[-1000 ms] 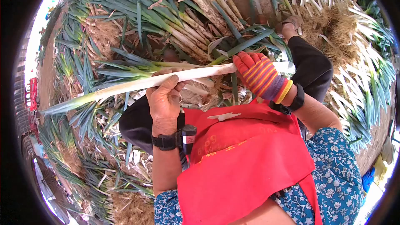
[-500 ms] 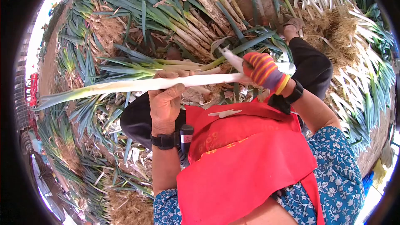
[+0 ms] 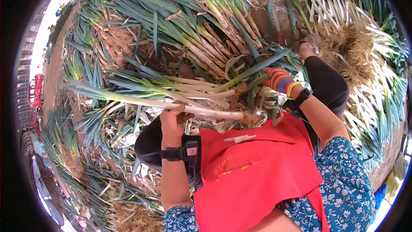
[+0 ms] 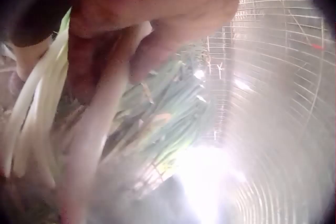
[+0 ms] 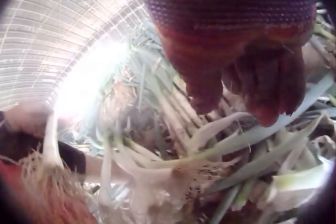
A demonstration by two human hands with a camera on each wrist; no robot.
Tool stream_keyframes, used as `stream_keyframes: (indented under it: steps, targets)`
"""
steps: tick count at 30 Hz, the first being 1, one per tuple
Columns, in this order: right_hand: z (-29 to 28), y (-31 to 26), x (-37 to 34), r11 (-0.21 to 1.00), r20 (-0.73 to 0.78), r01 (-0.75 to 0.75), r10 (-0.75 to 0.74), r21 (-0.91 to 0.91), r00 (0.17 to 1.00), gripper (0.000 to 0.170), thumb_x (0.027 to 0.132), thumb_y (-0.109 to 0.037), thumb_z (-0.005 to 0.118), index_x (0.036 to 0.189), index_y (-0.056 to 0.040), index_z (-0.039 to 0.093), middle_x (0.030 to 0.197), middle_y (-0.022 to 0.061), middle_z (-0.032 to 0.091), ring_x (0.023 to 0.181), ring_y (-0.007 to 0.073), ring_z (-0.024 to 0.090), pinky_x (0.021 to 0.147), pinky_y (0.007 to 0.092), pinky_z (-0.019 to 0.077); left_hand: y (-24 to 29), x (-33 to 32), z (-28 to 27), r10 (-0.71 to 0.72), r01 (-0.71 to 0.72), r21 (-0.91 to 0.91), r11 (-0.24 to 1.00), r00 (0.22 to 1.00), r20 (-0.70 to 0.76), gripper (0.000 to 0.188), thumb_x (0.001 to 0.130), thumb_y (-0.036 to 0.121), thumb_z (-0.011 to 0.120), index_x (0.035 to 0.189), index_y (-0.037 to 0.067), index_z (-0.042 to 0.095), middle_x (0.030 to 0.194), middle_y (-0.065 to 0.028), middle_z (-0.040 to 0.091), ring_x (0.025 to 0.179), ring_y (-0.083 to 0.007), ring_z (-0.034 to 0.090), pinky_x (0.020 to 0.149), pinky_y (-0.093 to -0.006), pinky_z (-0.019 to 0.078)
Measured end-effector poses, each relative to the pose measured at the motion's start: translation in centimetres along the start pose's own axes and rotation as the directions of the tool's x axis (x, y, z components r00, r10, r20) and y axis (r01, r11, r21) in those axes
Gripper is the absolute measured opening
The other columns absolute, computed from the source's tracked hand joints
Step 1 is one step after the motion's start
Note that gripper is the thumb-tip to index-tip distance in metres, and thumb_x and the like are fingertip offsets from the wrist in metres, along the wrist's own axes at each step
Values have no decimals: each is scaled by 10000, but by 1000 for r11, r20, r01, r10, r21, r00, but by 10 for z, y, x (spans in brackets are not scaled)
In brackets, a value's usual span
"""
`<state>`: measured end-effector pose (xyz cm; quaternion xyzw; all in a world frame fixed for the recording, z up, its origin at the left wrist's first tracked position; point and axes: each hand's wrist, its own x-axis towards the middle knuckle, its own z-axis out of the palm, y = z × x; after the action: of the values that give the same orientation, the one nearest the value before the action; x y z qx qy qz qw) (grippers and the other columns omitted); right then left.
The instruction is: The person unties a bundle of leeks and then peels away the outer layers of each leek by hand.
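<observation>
My bare left hand grips a long green onion by its white shank, with its leaves to the left and its roots to the right. In the left wrist view, the thumb and fingers close around the pale shank. My right hand, in a striped knitted glove, hangs over loose leaves and peelings. Its fingers are loosely bent, with nothing between them in the right wrist view. Several other green onions lie just beyond the held one.
A big heap of unpeeled green onions spreads across the ground ahead. To the right lie white-shanked green onions with bushy roots. More bundles are at the left. A red apron covers the lap, with a white scrap on it.
My right hand has moved off the onion's root end, outward to the right, after pulling a pale outer skin from it. The onion's root end has dropped nearer the apron, and its roots now show.
</observation>
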<state>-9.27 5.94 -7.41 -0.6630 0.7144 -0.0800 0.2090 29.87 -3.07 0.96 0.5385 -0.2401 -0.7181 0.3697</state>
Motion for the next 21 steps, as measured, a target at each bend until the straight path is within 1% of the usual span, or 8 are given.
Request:
stream_keyframes:
  steps: [4, 6, 8, 12, 15, 16, 17, 21]
  targets:
    - [3, -51, 70, 992, 56, 71, -77, 100, 995, 409, 761, -332, 617, 1021, -20, 567, 878, 198, 618, 850, 363, 588, 723, 417, 468, -8, 32, -20, -89, 153, 196, 969, 950, -300, 313, 745, -47, 571, 1054, -55, 526, 966, -137, 585, 802, -252, 614, 638, -339, 543]
    - [21, -59, 106, 987, 154, 2, -27, 161, 988, 440, 767, -318, 618, 1071, -5, 562, 951, 206, 620, 926, 351, 581, 781, 406, 461, 22, 19, 5, 92, -14, 295, 955, 964, -251, 268, 788, 22, 552, 1043, -59, 543, 965, -141, 594, 878, -264, 611, 749, -349, 508]
    - [65, -43, 148, 996, -291, 86, -73, 31, 954, 431, 759, -309, 606, 1056, -11, 510, 1001, 197, 595, 919, 352, 569, 756, 417, 460, 58, 17, 32, 88, -74, 279, 958, 995, -40, 245, 795, 56, 578, 1016, -48, 558, 980, -130, 599, 890, -241, 612, 778, -344, 508]
    - [42, -38, 218, 945, -175, -327, 322, -4, 930, 374, 797, -216, 563, 1097, -3, 503, 1073, 234, 571, 1049, 359, 525, 830, 427, 435, 100, 35, 74, 12, -39, 258, 966, 994, 104, 242, 799, 63, 580, 1013, -50, 563, 941, -129, 611, 855, -241, 625, 787, -343, 513]
    - [41, -18, 251, 944, -40, -268, 265, -193, 963, 338, 809, -171, 552, 1084, 23, 516, 1053, 238, 582, 1003, 340, 563, 791, 419, 467, 99, 51, 97, -104, 77, 243, 967, 990, 100, 212, 785, 25, 574, 981, -57, 566, 899, -135, 623, 803, -225, 630, 762, -318, 517]
    - [43, -14, 266, 930, -43, -359, 357, -79, 933, 309, 811, -148, 560, 1055, 40, 530, 986, 214, 611, 911, 326, 606, 706, 423, 498, 94, 57, 102, -151, 124, 250, 960, 984, 94, 206, 786, 19, 573, 976, -58, 567, 894, -137, 624, 795, -223, 631, 759, -315, 517]
    - [48, -9, 273, 918, -81, -287, 276, -274, 958, 291, 827, -160, 551, 1046, 30, 534, 940, 205, 625, 840, 320, 627, 647, 413, 513, 89, 62, 109, -201, 174, 254, 952, 976, 86, 199, 786, 13, 572, 971, -59, 568, 888, -139, 625, 786, -220, 631, 757, -312, 516]
    - [58, 5, 277, 947, -106, -265, 249, -184, 963, 397, 782, -281, 601, 1029, 21, 527, 886, 207, 617, 803, 334, 612, 643, 404, 494, 90, 55, 143, -228, 149, 316, 937, 946, 230, 178, 812, 14, 572, 974, -58, 574, 908, -138, 630, 790, -218, 636, 755, -317, 518]
